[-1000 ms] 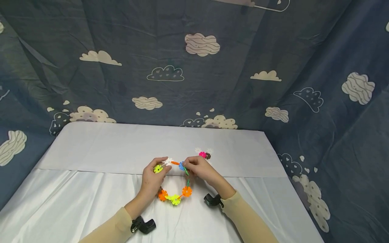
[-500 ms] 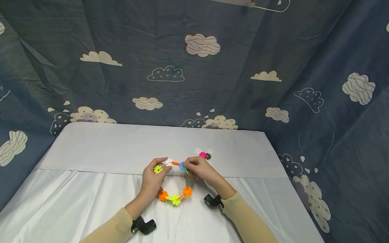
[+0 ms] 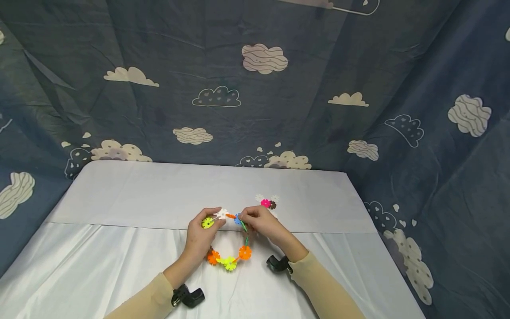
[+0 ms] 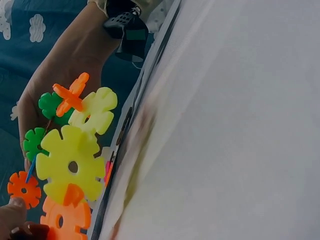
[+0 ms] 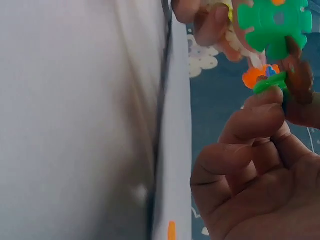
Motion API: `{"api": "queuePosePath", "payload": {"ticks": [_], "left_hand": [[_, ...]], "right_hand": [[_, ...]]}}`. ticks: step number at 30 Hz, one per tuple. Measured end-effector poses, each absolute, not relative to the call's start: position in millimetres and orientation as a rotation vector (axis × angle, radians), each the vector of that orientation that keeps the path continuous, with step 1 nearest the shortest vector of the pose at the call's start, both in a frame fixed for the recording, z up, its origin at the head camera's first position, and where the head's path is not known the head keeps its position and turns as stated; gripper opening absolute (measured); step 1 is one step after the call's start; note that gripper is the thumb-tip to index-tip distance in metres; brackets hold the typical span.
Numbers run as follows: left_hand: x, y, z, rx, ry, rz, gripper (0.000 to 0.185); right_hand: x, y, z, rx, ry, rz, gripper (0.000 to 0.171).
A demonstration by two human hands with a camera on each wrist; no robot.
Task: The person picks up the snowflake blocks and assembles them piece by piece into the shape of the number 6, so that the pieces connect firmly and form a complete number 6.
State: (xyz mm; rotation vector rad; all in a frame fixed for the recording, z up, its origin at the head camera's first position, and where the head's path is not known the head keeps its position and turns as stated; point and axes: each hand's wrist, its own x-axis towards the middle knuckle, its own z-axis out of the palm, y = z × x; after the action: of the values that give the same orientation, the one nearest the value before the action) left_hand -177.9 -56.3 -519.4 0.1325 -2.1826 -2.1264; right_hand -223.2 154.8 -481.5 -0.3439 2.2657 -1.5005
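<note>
A loop-shaped chain of snowflake discs [image 3: 230,263], linked by their slots, hangs between both hands over the white cloth. My left hand [image 3: 199,235] holds its far left part, thumb and forefinger about a white disc [image 3: 222,214]; a yellow disc [image 3: 207,222] shows inside that grip. My right hand [image 3: 263,221] pinches the chain where a blue disc [image 3: 237,219] meets a green disc [image 5: 270,82]. Between the hands lies an orange disc [image 4: 24,190]. Large yellow discs [image 4: 75,165] hang nearer the left wrist camera. The left hand covers part of the loop, so I cannot tell whether it is closed.
Behind the right hand, a few loose discs lie on the white table [image 3: 159,190]: a pink disc [image 3: 265,203], a brown disc [image 3: 272,204] and pale ones. A dark curtain [image 3: 223,133] with cloud prints stands behind the table and at its sides.
Both hands keep their hold and place. The white and orange discs between them have shifted very slightly down and toward the right hand.
</note>
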Motion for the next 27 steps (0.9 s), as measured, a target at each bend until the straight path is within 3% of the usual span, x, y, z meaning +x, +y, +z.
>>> {"api": "queuePosePath", "payload": {"ticks": [8,16,23,27], "left_hand": [[-177.8,-61.2,-518.6,0.078,-2.238,-2.059,0.034],[-189.0,-80.9,-504.3,-0.243,-2.330,-1.887,0.039],[-199.7,-96.1,-502.4,-0.063,-2.257,-2.157,0.053],[-202.6,-95.8,-508.4,-0.032,-2.221,-2.341,0.049]], "right_hand": [[-220.4,147.9,-480.9,-0.319,2.260,-1.541,0.031],[-224.3,146.7,-483.3,-0.353,2.299,-1.571,0.031],[-228.7,157.3,-480.9,-0.301,2.290,-1.728,0.021],[-232.9,162.5,-480.6,-0.296,2.299,-1.773,0.020]]}}
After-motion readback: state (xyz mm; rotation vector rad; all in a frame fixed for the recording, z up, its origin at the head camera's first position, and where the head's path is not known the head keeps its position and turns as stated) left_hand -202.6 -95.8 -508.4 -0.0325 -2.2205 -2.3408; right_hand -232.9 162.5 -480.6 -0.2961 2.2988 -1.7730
